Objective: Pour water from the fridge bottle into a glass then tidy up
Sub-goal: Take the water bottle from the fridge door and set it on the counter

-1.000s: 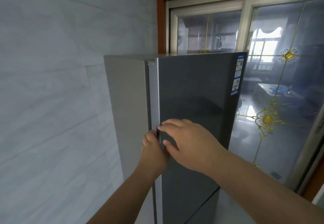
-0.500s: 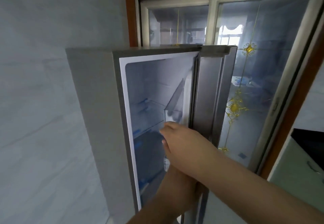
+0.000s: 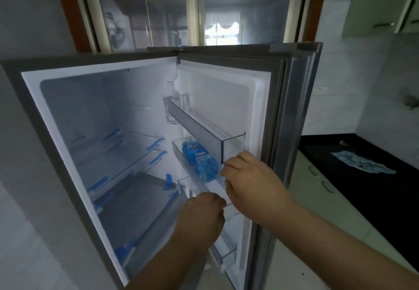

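Observation:
The fridge (image 3: 34,153) stands open, its door (image 3: 294,113) swung out to the right. A water bottle (image 3: 199,160) with a blue label lies tilted in the door's middle bin (image 3: 179,153), under a longer clear bin (image 3: 199,131). My right hand (image 3: 254,185) is at the bottle's near end, fingers curled and apart, fingertips touching or almost touching it. My left hand (image 3: 201,215) hovers lower, by the front of the bin below, fingers curled in with nothing seen in them. No glass is in view.
Inside the fridge are bare glass shelves (image 3: 113,156) with blue tape. To the right runs a black counter (image 3: 374,199) with a blue cloth (image 3: 360,165) on it, pale drawers below and wall cabinets (image 3: 376,1) above. A glass sliding door (image 3: 240,15) is behind the fridge.
The fridge door has gone from closed to fully open. Both hands have left the door edge and moved in to the door bins, the right one up to the bottle.

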### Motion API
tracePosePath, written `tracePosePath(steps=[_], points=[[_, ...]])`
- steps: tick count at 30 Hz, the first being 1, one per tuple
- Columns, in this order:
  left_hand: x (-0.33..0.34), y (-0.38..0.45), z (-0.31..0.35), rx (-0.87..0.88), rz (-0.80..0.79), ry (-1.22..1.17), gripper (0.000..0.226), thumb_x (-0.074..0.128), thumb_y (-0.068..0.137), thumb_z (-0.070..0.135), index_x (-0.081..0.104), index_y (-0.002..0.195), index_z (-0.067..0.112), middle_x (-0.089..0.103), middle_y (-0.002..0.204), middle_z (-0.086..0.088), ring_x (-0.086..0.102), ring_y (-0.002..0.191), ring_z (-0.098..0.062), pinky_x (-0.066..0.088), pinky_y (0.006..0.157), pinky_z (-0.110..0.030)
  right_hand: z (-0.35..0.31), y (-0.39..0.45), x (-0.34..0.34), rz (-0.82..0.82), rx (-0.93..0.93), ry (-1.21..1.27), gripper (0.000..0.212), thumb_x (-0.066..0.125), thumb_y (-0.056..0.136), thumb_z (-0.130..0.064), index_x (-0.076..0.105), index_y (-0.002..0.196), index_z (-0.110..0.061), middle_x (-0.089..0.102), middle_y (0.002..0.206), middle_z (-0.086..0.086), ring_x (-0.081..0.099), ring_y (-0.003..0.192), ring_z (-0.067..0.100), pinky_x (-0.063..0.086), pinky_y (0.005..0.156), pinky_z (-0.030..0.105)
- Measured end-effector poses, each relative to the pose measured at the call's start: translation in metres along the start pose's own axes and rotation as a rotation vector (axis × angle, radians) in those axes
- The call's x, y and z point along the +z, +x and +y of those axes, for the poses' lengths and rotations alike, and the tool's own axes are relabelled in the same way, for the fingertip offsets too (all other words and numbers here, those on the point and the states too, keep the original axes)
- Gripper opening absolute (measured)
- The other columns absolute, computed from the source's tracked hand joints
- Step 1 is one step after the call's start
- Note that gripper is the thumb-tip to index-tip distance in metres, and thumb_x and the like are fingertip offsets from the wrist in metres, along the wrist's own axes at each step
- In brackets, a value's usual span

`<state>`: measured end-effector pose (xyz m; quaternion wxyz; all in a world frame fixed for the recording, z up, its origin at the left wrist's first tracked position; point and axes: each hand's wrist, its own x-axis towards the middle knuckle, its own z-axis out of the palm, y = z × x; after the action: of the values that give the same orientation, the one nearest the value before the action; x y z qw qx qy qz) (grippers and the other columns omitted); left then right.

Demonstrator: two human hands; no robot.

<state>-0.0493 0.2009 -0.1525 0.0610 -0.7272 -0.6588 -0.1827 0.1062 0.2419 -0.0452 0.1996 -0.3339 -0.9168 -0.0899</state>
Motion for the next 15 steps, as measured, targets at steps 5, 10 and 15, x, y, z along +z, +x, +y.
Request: tracePosePath(steps=[5,10,15], points=[[0.031,0.034,0.014,0.031,-0.070,-0.126,0.045,0.063,0.094,0.005,0.067,0.138,0.015,0.068,0.135,-0.010,0.065,0.123,-0.028,0.043,0.115,-0.031,0.045,-0.020,0.016,-0.136,0.082,0.028,0.022,0.065,0.096,-0.021,0.072,0.116,-0.015,0.069,0.111,0.005,0.061,0.107,0.026,0.056,0.089,0.043],[0.042,0.059,0.037,0.033,-0.126,-0.088,0.064,0.047,0.107,0.011,0.022,0.165,0.024,0.019,0.173,0.005,0.023,0.157,-0.011,-0.003,0.117,-0.010,0.091,-0.038,0.056,-0.359,0.293,0.117,0.039,0.047,0.107,-0.035,0.062,0.139,-0.019,0.065,0.132,0.003,0.062,0.117,0.021,0.052,0.101,0.036],[0.048,0.086,0.057,-0.018,-0.284,0.069,0.085,0.052,0.102,0.009,-0.001,0.167,0.023,-0.008,0.175,-0.001,-0.002,0.162,-0.020,0.021,0.126,-0.037,0.136,-0.048,0.080,-0.314,0.399,0.198,0.037,0.044,0.106,-0.015,0.063,0.139,-0.017,0.066,0.133,0.001,0.065,0.115,0.021,0.048,0.096,0.026]])
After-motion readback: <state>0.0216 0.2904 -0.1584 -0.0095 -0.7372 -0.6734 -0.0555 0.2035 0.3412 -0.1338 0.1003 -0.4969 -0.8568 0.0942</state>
